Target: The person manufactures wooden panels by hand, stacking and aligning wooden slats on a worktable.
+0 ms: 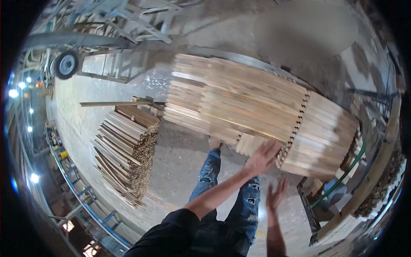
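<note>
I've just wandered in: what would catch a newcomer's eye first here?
Most striking is the broad spread of pale wooden boards across the middle, with the left hand at its near edge and the right hand lower in the picture. Next comes the stack of thin wooden strips to the left, then the black-tyred wheel at upper left.

Wood shop, industrial sort. Boards (248, 103) laid side by side in a big block at 1 o'clock; sticks (143, 158) piled at 8, cut ends showing. Hard grey floor (173, 171), stained and scuffed. Frames (147, 28) jumbled at 11, rubber-tyred wheel (65, 64) at 10. Bright lamps (13, 93) dotted around 9. Blue rail (81, 198) curves past 8, outside the sticks. Rim's dim and warped, so gear out there is probably machinery, can't confirm.
</note>
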`<action>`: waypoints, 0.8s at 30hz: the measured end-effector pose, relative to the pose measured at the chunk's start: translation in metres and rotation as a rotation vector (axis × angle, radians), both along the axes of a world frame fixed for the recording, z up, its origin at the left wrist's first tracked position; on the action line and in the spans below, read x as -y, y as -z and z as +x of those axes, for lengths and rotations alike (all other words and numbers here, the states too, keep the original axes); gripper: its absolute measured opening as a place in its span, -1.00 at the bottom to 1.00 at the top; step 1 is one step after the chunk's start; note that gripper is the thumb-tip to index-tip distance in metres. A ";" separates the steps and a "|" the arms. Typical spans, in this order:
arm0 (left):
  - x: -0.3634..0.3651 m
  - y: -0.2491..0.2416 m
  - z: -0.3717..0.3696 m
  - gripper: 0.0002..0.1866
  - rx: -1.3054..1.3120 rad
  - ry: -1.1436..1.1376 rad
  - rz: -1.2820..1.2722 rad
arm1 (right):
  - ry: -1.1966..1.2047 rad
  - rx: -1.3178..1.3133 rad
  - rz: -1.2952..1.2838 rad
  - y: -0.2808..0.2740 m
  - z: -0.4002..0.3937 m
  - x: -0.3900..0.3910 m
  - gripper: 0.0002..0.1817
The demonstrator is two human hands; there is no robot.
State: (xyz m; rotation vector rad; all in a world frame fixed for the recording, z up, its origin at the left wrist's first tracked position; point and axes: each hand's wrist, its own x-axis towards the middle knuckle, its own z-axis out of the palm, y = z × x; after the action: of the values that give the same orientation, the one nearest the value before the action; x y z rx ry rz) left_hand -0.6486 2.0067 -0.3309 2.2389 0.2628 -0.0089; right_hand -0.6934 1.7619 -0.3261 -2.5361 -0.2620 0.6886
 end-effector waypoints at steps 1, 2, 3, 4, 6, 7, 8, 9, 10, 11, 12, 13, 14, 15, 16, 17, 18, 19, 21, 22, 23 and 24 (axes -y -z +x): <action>0.002 0.001 -0.027 -0.40 -0.032 0.037 -0.047 | -0.141 -0.051 -0.102 -0.001 -0.040 0.005 -0.29; -0.008 -0.009 -0.053 -0.53 -0.063 0.036 -0.135 | -0.080 -0.267 -0.121 -0.019 -0.070 -0.011 -0.29; -0.019 -0.018 -0.078 -0.64 -0.096 0.040 -0.223 | -0.052 -0.449 -0.241 -0.026 -0.100 -0.018 -0.27; -0.028 -0.013 -0.110 -0.76 -0.161 0.104 -0.237 | -0.013 -0.715 -0.219 -0.026 -0.120 -0.021 -0.29; -0.047 0.026 -0.187 -0.85 -0.234 0.170 -0.170 | 0.092 -0.753 -0.267 -0.052 -0.146 -0.046 -0.37; -0.063 0.043 -0.225 -0.84 -0.238 0.177 -0.092 | 0.033 -0.763 -0.329 -0.067 -0.141 -0.060 -0.39; -0.090 0.045 -0.254 -0.80 -0.289 0.005 -0.187 | -0.018 -0.769 -0.394 -0.078 -0.137 -0.073 -0.41; -0.118 0.052 -0.282 -0.78 -0.599 0.045 -0.150 | -0.013 -0.750 -0.394 -0.081 -0.137 -0.077 -0.41; -0.145 0.057 -0.308 -0.75 -0.594 -0.024 -0.113 | -0.012 -0.776 -0.348 -0.082 -0.137 -0.076 -0.43; -0.171 0.068 -0.332 -0.71 -0.785 -0.087 -0.029 | -0.013 -0.803 -0.302 -0.085 -0.139 -0.075 -0.46; -0.203 0.057 -0.345 -0.67 -0.910 -0.076 0.058 | -0.008 -0.786 -0.304 -0.089 -0.142 -0.074 -0.46; -0.214 0.089 -0.389 -0.66 -0.942 -0.321 0.082 | -0.059 -0.712 -0.238 -0.093 -0.146 -0.070 -0.47; -0.233 0.060 -0.397 -0.63 -0.868 -0.366 0.157 | -0.111 -0.635 -0.172 -0.097 -0.149 -0.065 -0.49; -0.246 0.057 -0.412 -0.63 -0.880 -0.465 0.141 | -0.173 -0.633 -0.121 -0.091 -0.157 -0.050 -0.47; -0.255 0.054 -0.421 -0.62 -0.889 -0.560 0.124 | -0.232 -0.585 -0.097 -0.099 -0.157 -0.047 -0.47; -0.259 0.050 -0.423 -0.62 -0.861 -0.551 0.124 | -0.143 -0.597 -0.123 -0.105 -0.162 -0.044 -0.48; -0.259 0.042 -0.426 -0.62 -0.880 -0.587 0.100 | -0.052 -0.609 -0.144 -0.110 -0.169 -0.040 -0.49; -0.258 0.042 -0.427 -0.62 -0.896 -0.618 0.077 | 0.027 -0.661 -0.167 -0.124 -0.172 -0.038 -0.49; -0.237 0.044 -0.424 -0.59 -0.884 -0.581 0.003 | 0.022 -0.592 -0.080 -0.127 -0.198 -0.008 -0.55; -0.218 0.031 -0.416 -0.57 -0.758 -0.570 0.061 | 0.049 -0.585 -0.028 -0.131 -0.213 0.008 -0.57; -0.194 0.020 -0.407 -0.55 -0.617 -0.538 0.114 | 0.120 -0.569 0.101 -0.124 -0.240 0.034 -0.60; -0.169 0.043 -0.412 -0.50 -0.705 -0.434 0.105 | 0.130 -0.565 0.083 -0.136 -0.259 0.049 -0.56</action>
State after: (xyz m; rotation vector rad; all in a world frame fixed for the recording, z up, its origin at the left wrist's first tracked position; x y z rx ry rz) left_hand -1.0608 2.1755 -0.3735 2.1603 1.1416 -0.5667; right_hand -0.9522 1.7134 -0.1901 -2.1483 0.0692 1.2652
